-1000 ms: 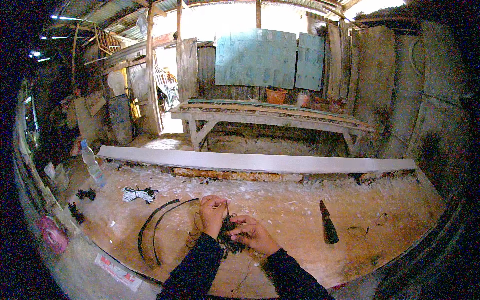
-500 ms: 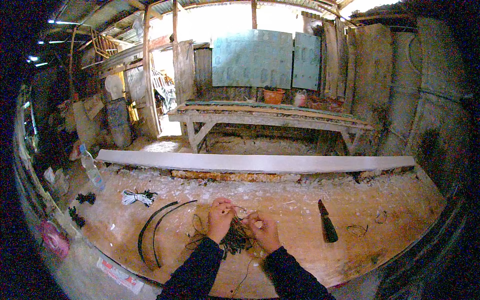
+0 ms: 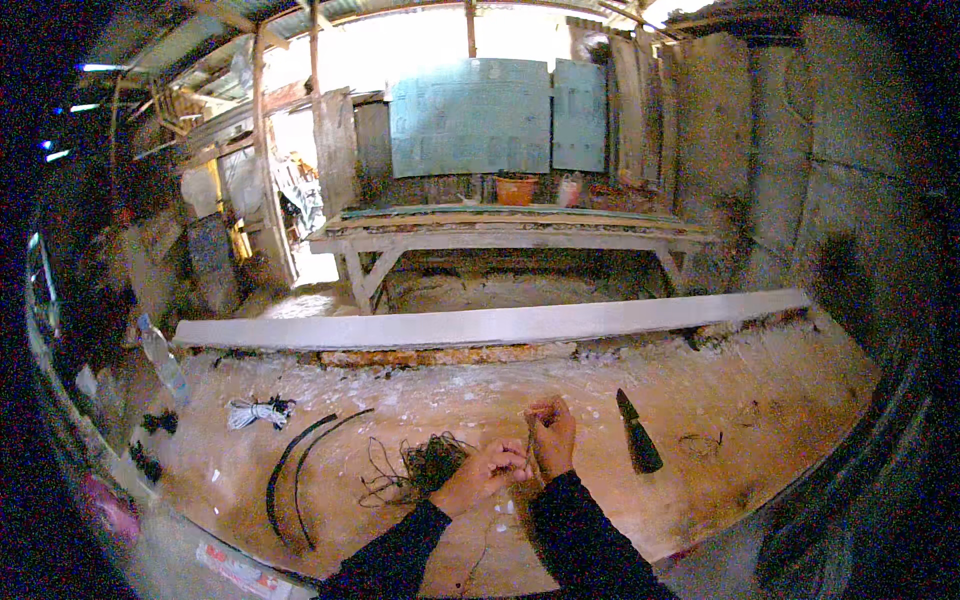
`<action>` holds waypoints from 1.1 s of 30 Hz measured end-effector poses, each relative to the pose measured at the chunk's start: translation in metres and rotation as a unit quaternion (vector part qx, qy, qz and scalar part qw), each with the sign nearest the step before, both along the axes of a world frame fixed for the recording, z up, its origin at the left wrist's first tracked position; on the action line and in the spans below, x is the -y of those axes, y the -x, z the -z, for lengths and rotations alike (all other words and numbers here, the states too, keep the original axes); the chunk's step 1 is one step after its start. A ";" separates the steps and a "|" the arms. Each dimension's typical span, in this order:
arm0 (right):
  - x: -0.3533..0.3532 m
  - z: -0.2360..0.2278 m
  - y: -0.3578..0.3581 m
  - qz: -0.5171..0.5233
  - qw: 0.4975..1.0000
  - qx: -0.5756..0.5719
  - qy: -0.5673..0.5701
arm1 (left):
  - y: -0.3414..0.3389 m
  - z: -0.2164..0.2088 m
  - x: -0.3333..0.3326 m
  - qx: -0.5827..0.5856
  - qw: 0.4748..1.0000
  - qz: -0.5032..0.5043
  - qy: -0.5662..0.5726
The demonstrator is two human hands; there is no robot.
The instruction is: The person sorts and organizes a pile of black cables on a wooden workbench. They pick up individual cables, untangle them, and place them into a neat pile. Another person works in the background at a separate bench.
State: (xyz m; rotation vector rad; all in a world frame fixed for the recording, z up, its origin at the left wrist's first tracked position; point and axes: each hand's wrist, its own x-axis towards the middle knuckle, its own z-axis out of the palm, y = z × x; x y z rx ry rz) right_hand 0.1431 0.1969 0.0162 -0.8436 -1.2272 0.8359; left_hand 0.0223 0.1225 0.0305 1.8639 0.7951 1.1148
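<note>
My left hand point(image 3: 485, 478) and my right hand point(image 3: 552, 440) are close together over the wooden tabletop, right of a tangled bundle of thin dark cord point(image 3: 430, 465). Both have their fingers pinched on a thin cord point(image 3: 531, 455) that runs between them. The right hand is a little higher and farther away than the left. Loops of the bundle spread toward two curved black strips point(image 3: 285, 470) lying on the left. To the right rests a dark, tapering, pointed object point(image 3: 638, 435) whose kind I cannot make out.
A tied hank of white and black cord point(image 3: 262, 412), small black bundles point(image 3: 158, 422) and a plastic bottle point(image 3: 165, 360) occupy the left side. A long white board point(image 3: 490, 325) edges the table's far side. Beyond stand a bench point(image 3: 520, 240) and an orange pot point(image 3: 516, 190).
My hands have moved right, off the dark cord bundle, which now lies uncovered. The right hand has risen slightly; a cord stays pinched between them. The view has shifted somewhat.
</note>
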 end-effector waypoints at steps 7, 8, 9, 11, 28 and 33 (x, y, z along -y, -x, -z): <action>-0.005 0.005 0.002 -0.038 0.999 -0.013 -0.001 | -0.003 -0.008 0.009 -0.006 0.999 0.030 0.035; -0.005 0.005 0.000 -0.049 0.999 -0.006 0.013 | -0.003 -0.008 0.009 -0.019 0.999 0.026 0.022; -0.004 0.004 -0.001 -0.062 0.998 0.000 0.026 | -0.004 -0.007 0.008 0.019 0.998 0.040 0.045; -0.004 0.001 -0.001 -0.037 0.997 0.069 -0.010 | -0.006 -0.003 0.006 0.101 0.992 0.063 0.051; -0.002 0.000 0.000 -0.010 0.998 0.045 0.042 | 0.020 -0.022 0.000 0.090 0.932 -0.342 -0.083; -0.002 0.003 0.002 -0.022 0.995 0.083 0.049 | 0.037 -0.018 -0.007 0.151 0.901 -0.403 -0.052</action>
